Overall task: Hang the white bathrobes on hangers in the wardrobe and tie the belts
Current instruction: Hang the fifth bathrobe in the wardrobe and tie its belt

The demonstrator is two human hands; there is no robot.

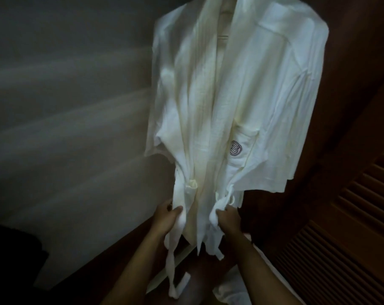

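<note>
A white bathrobe (235, 89) hangs in front of me, its top cut off by the frame's upper edge, so the hanger is mostly hidden. A dark embroidered logo sits on its chest pocket. Both ends of its white belt (175, 256) hang loose, untied. My left hand (166, 219) grips the left belt end just below the robe's waist, and the long tail drops toward the floor. My right hand (227, 219) grips the right belt end at the same height.
A grey wall (65, 106) stands to the left of the robe. A dark wooden louvred wardrobe door (349, 227) fills the right side. White cloth (228, 287) lies low between my forearms. A dark object sits at the bottom left.
</note>
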